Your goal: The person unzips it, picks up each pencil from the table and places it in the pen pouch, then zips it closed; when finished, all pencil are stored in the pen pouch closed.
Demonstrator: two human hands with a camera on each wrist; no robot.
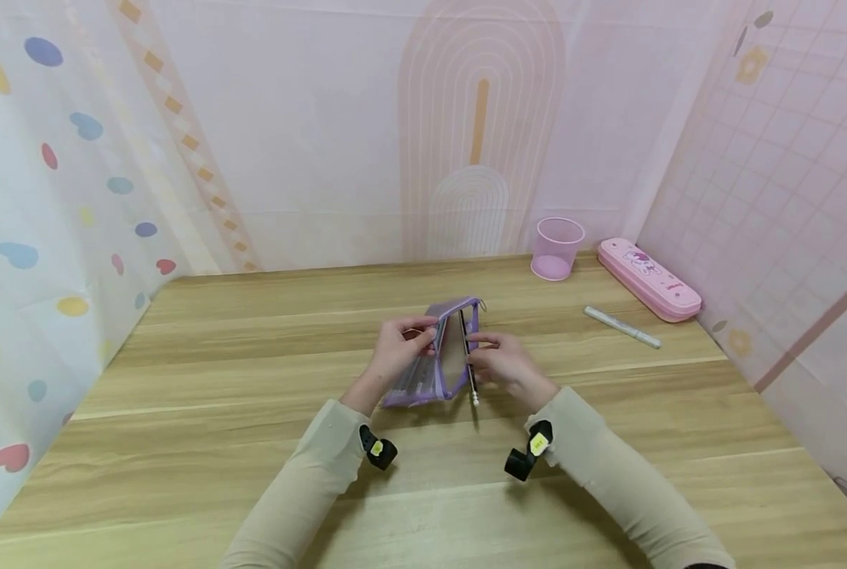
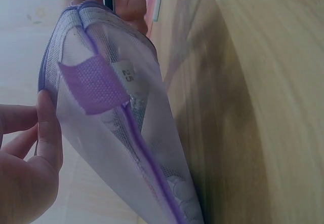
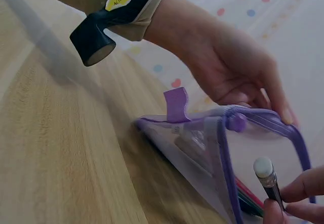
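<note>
A see-through zip pouch [image 1: 415, 381] with purple trim lies on the table, its mouth open toward the right. At the mouth's upper left edge, my left hand [image 1: 397, 348] pinches the rim between thumb and fingers. My right hand [image 1: 510, 367] holds a black pencil [image 1: 471, 375] between thumb and fingers at the opening. The pencil's white eraser end [image 3: 263, 167] points out of the mouth in the right wrist view. Inside the pouch, a red pencil or pen [image 3: 249, 191] and other items show dimly. A purple fabric tab [image 2: 94, 84] sticks out of the pouch's end.
At the back right stands a pink mesh cup [image 1: 555, 254]. Beside it lies a closed pink pencil case [image 1: 647, 278] with a cartoon print. A whitish marker [image 1: 621, 326] rests on the wooden table [image 1: 203, 379] in front of them.
</note>
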